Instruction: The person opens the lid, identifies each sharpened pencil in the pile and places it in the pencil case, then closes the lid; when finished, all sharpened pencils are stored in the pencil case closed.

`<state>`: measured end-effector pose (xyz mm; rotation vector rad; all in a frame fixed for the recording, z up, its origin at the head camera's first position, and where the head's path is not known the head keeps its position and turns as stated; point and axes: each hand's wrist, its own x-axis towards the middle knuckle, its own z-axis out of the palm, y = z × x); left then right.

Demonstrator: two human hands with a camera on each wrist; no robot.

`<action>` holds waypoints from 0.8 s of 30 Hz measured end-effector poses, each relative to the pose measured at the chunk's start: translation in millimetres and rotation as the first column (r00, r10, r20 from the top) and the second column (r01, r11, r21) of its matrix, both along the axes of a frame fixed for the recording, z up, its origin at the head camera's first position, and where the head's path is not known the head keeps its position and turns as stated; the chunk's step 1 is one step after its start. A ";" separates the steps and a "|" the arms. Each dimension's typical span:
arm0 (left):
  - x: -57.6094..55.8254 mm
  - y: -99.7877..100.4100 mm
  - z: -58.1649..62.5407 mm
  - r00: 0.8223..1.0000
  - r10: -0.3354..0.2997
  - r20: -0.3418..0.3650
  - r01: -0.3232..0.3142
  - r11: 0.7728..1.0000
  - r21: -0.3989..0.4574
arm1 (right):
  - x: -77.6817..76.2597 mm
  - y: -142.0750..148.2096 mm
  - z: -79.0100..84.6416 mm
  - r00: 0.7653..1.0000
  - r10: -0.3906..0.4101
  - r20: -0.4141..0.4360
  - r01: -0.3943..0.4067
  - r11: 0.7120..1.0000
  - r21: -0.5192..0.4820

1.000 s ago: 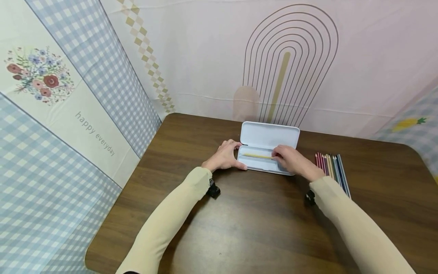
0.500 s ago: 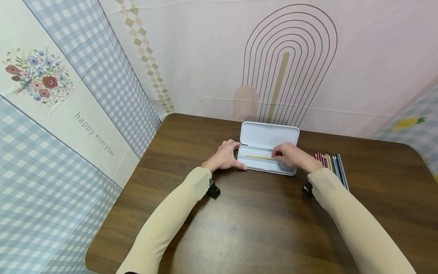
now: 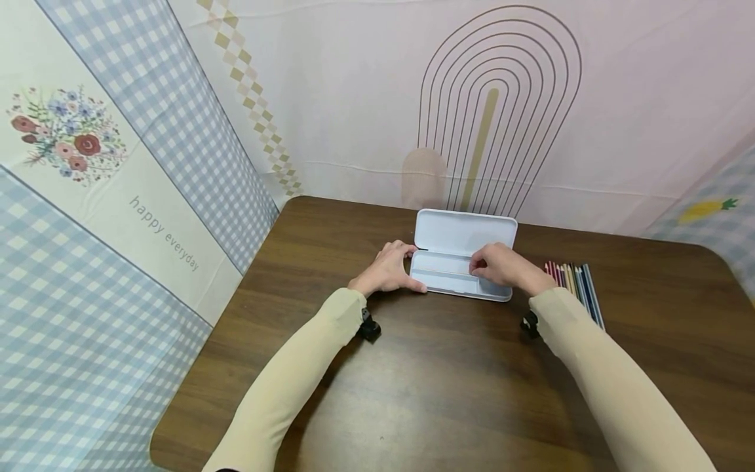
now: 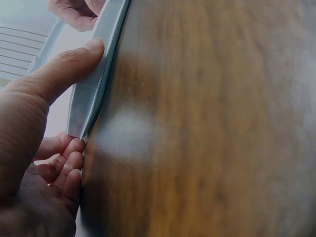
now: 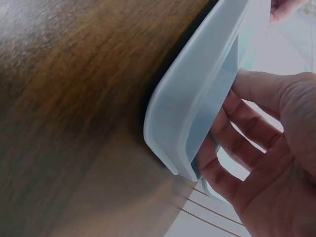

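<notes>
A pale blue-white pencil case [image 3: 445, 283] lies on the table, its hinged lid [image 3: 463, 231] raised at the back. My left hand [image 3: 389, 267] holds its left end, thumb along the front wall and bent fingers at the end in the left wrist view. Over the right part of the tray is my right hand [image 3: 498, 265]; in the right wrist view its loosely bent fingers [image 5: 232, 133] dip inside the case wall [image 5: 182, 98]. Nothing shows between thumb and fingers. A lengthwise divider [image 3: 442, 272] splits the tray. No yellow pencil is visible.
A row of colored pencils [image 3: 580, 288], red to dark blue, lies right of the case, partly behind the right wrist. Brown wood table [image 3: 377, 393] extends in front. A patterned cloth [image 3: 354, 98] hangs behind its back edge.
The yellow pencil, seen in the tray's back compartment under the right fingers, tilted and then dropped out of sight. The right hand shifted slightly toward the back; the left hand stayed on the case.
</notes>
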<state>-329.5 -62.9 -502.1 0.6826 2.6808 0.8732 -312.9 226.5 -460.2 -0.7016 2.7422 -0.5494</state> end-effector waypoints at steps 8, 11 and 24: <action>-0.5 -0.1 0.4 1.000 -0.001 0.007 0.001 1.000 0.001 | 1.8 -1.9 -0.6 0.999 0.020 -0.033 -0.020 1.000 0.001; -0.9 0.9 -0.2 1.000 0.001 -0.002 -0.001 1.000 -0.004 | 4.5 -2.1 -0.2 0.997 0.031 -0.063 -0.031 1.000 0.006; 0.2 0.8 -0.7 1.000 0.010 -0.002 -0.010 1.000 -0.004 | 29.7 6.9 8.3 0.979 -0.097 -0.181 0.086 0.994 -0.068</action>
